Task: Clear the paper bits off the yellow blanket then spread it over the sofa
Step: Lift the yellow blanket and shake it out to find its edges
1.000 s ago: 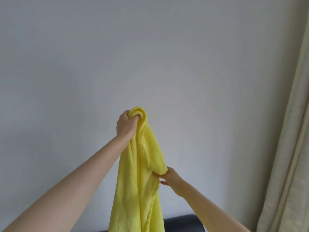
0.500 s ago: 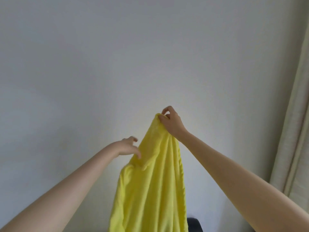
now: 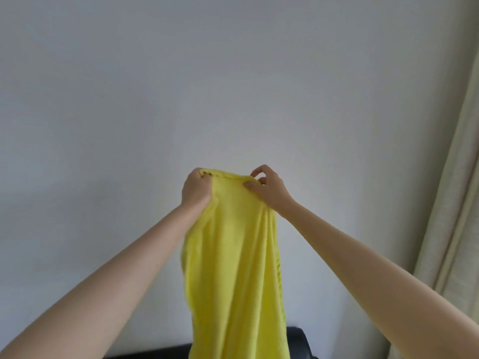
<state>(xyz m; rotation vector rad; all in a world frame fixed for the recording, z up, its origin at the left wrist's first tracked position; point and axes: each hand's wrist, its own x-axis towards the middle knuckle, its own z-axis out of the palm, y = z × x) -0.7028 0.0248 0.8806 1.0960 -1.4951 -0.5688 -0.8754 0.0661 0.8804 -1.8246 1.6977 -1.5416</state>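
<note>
The yellow blanket (image 3: pixel 233 260) hangs in front of me from its top edge, held up against the wall, and falls in loose folds out of the bottom of the view. My left hand (image 3: pixel 195 189) is a fist closed on the left end of that edge. My right hand (image 3: pixel 267 189) pinches the right end between thumb and fingers. The two hands are about a hand's width apart, at the same height. No paper bits show on the visible side. A dark strip of the sofa (image 3: pixel 298 340) shows at the bottom, behind the blanket.
A plain pale wall (image 3: pixel 207 86) fills most of the view. A beige curtain (image 3: pixel 456 203) hangs along the right side, down to the sofa's right end.
My left hand, open and lower half a second ago, has risen and closed on the blanket's top edge. My right hand keeps its pinch; the edge now stretches between both hands.
</note>
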